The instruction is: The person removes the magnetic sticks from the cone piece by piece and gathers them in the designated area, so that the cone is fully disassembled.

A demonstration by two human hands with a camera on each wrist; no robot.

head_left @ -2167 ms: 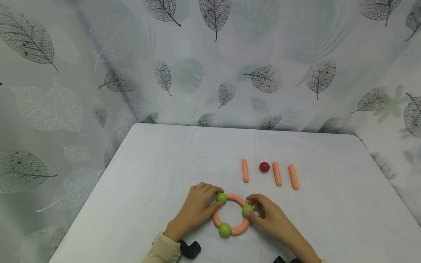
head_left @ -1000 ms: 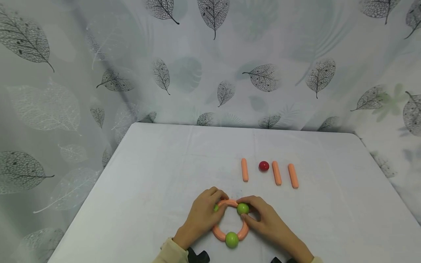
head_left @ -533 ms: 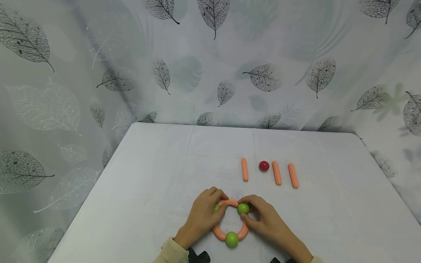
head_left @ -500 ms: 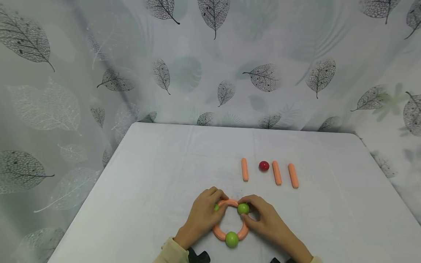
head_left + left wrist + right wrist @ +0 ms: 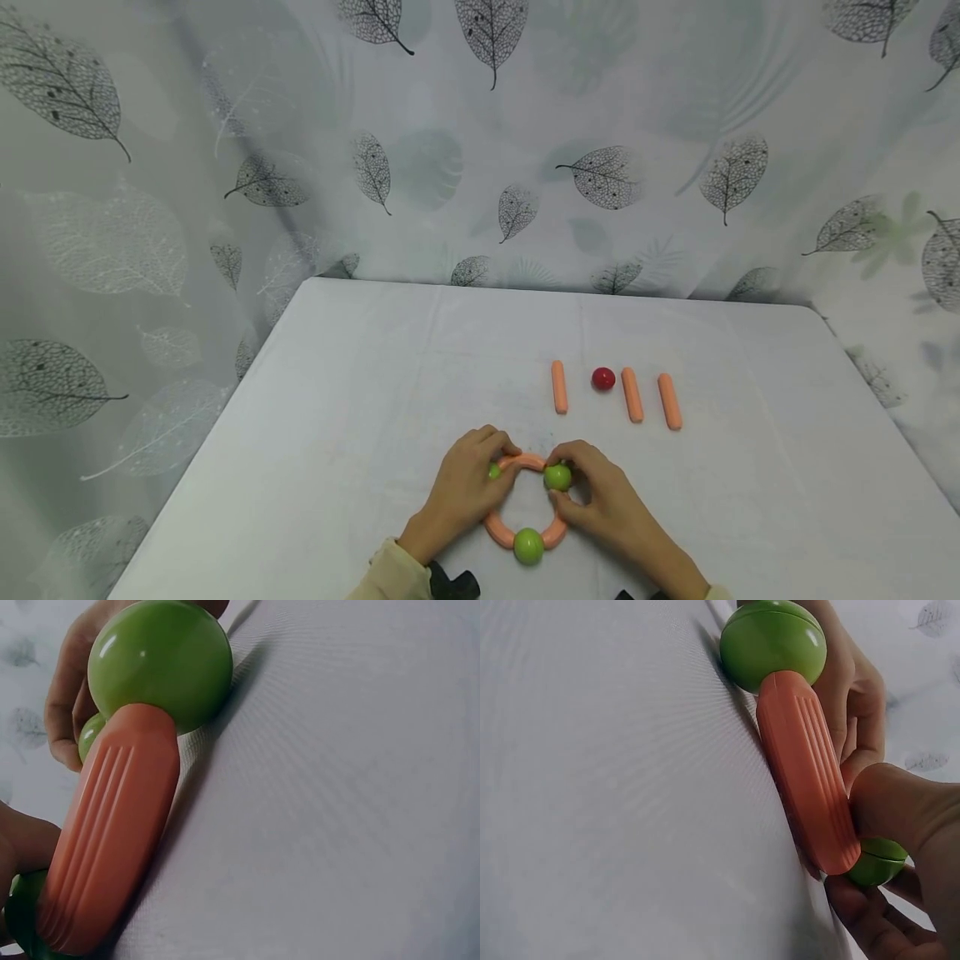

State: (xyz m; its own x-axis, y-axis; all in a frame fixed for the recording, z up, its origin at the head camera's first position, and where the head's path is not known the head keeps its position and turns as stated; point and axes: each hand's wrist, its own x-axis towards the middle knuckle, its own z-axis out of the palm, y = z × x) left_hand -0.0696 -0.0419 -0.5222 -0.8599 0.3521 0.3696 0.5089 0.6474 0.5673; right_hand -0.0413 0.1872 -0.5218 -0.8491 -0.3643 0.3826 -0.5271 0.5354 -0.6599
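A ring of three curved orange rods and three green balls lies on the white table in front of me. My left hand grips the left green ball, mostly hidden behind its fingers. My right hand pinches the right green ball between thumb and fingers. The front green ball sits nearest to me, untouched, joining two curved rods. In the left wrist view a ribbed orange rod runs up to this ball. The right wrist view shows the other front rod ending by my right thumb.
Beyond the ring lie three straight orange rods, the left one, the middle one and the right one. A red ball is between the left and middle ones. A leaf-patterned curtain hangs behind the table.
Over about two seconds the ring has turned counterclockwise and come slightly nearer, its front ball shifting right. My left hand has covered more of its ball. The last half second brings barely any movement.
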